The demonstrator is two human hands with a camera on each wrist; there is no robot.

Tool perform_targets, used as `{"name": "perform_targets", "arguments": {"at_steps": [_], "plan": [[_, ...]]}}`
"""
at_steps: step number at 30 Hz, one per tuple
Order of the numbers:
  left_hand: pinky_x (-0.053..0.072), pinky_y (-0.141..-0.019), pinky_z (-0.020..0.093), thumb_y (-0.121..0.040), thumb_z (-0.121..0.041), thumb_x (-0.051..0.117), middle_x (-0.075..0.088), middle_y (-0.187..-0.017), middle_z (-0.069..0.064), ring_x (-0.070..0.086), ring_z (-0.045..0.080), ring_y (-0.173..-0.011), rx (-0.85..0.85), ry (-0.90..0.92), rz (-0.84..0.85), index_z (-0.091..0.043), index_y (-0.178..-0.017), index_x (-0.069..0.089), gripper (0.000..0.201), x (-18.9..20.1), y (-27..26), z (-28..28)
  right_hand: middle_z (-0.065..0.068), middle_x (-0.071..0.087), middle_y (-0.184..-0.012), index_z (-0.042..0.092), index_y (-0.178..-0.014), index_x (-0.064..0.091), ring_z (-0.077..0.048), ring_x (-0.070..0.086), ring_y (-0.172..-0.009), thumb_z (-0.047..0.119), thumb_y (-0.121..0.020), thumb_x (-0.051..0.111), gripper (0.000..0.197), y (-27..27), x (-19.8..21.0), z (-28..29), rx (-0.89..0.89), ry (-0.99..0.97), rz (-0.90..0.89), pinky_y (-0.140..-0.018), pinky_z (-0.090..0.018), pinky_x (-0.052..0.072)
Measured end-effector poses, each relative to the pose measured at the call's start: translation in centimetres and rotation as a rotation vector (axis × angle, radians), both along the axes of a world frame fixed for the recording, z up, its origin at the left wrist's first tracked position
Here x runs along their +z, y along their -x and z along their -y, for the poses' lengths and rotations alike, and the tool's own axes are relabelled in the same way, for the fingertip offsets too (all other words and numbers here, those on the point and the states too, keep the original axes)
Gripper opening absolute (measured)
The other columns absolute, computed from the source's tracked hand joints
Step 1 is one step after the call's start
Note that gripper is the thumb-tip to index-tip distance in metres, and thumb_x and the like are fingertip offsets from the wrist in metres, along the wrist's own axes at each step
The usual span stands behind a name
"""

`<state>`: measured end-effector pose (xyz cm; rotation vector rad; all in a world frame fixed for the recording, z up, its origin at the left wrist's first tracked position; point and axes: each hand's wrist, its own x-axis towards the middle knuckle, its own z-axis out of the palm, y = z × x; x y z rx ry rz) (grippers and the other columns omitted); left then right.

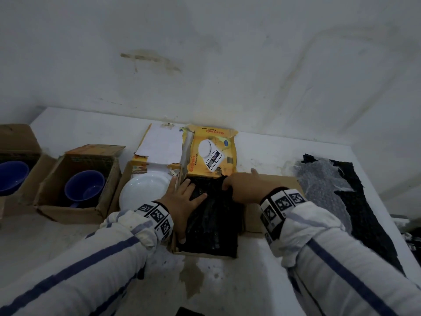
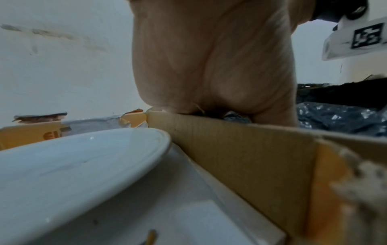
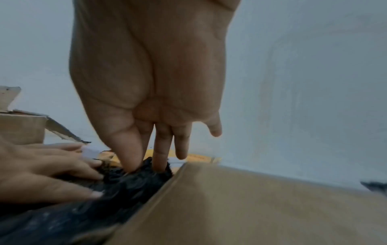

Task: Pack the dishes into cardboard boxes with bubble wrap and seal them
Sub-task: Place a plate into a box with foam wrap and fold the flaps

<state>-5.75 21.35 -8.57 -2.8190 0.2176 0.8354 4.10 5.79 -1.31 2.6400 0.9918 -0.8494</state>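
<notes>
At centre frame in the head view, the left hand point(image 1: 182, 201) lies flat with fingers spread and straight on the black bubble wrap point(image 1: 211, 226), pressing it down into the open cardboard box point(image 1: 273, 188). The right hand point(image 1: 241, 185) sits just to the right of it, thumb and fingers straight and pointing down; the right wrist view shows the thumb and one fingertip pushed into the far edge of the wrap beside the box's brown flap point(image 3: 240, 199), the other fingers extended and free. What lies under the wrap is hidden. Left of centre, touching this box, a yellow-printed box point(image 1: 136, 169) holds a white plate point(image 1: 145, 190), tilted against its wall. Behind, against the wall, a yellow kitchen-scale carton point(image 1: 211, 153) lies flat. Further left, two brown boxes each hold a blue cup: one point(image 1: 84, 188) near the plate, another point(image 1: 11, 176) at the frame's left edge. On the bench point(image 1: 273, 151), at right, loose sheets of grey and black bubble wrap point(image 1: 337, 185) lie spread out.
</notes>
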Motion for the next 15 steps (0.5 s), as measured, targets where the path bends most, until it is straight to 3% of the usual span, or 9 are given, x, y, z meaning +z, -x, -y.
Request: {"name": "perform_targets", "arguments": {"at_steps": [2, 5, 7, 13, 15], "plan": [[-0.020, -0.107, 0.059, -0.055, -0.066, 0.076, -0.012, -0.157, 0.017, -0.020, 0.036, -0.143, -0.006, 0.004, 0.002, -0.030, -0.148, -0.018, 0.137, 0.0, 0.0, -0.2, -0.005, 0.052, -0.124, 0.021, -0.121, 0.057, -0.025, 0.044, -0.124, 0.021, -0.085, 0.058, 0.037, -0.4, 0.0, -0.2, 0.105, 0.142, 0.091, -0.111, -0.061, 0.003], [-0.021, -0.106, 0.059, -0.056, -0.067, 0.075, -0.012, -0.157, 0.018, -0.019, 0.036, -0.143, -0.021, 0.013, 0.000, -0.030, -0.148, -0.017, 0.136, 0.1, -0.1, -0.4, -0.008, 0.043, -0.136, 0.022, -0.131, 0.050, -0.031, 0.026, -0.135, 0.045, -0.079, 0.065, 0.059, 0.9, -1.7, -0.4, 0.322, 0.387, 0.176, -0.110, -0.065, 0.003], [-0.019, -0.107, 0.060, -0.055, -0.066, 0.076, -0.010, -0.157, 0.020, -0.016, 0.036, -0.144, -0.035, 0.011, -0.003, -0.029, -0.148, -0.017, 0.137, 0.0, -0.2, -0.3, -0.012, 0.038, -0.141, 0.021, -0.135, 0.046, -0.037, 0.020, -0.137, 0.050, -0.080, 0.062, 0.065, 1.9, -3.1, -0.3, 0.396, 0.413, 0.236, -0.111, -0.063, 0.002], [-0.014, -0.109, 0.060, -0.053, -0.062, 0.080, -0.006, -0.156, 0.023, -0.010, 0.037, -0.144, -0.025, -0.006, -0.005, -0.028, -0.148, -0.017, 0.140, -0.4, -0.6, 0.2, -0.014, 0.041, -0.138, 0.016, -0.136, 0.045, -0.039, 0.031, -0.130, 0.054, -0.084, 0.055, 0.065, 2.6, -3.8, -0.9, 0.400, 0.418, 0.295, -0.111, -0.061, 0.007], [-0.013, -0.109, 0.061, -0.053, -0.060, 0.080, -0.006, -0.155, 0.023, -0.010, 0.038, -0.144, -0.019, -0.017, -0.002, -0.027, -0.148, -0.017, 0.139, -0.5, -0.7, 0.3, -0.011, 0.052, -0.124, 0.015, -0.124, 0.055, -0.033, 0.043, -0.121, 0.056, -0.080, 0.060, 0.061, 1.6, -2.8, -1.5, 0.318, 0.397, 0.151, -0.108, -0.052, 0.025]]}}
